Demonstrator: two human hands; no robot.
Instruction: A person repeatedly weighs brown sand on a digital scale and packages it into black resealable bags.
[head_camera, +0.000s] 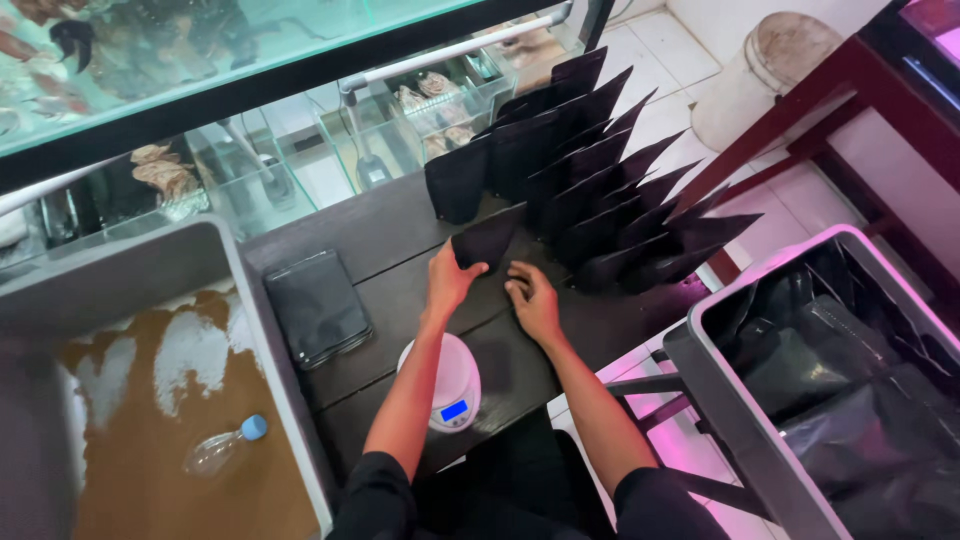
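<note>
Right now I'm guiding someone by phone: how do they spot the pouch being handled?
Find the dark table below the tanks. Near its middle, in front of the standing pouches, the left hand holds one black pouch. It alone is held.

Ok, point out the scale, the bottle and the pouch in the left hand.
Scale (448, 390): head view, on its white round top.
Bottle (222, 448): head view, on its clear body, lying on the brown granules.
Pouch (487, 240): head view, on its black face above the left hand (448, 283).
</note>
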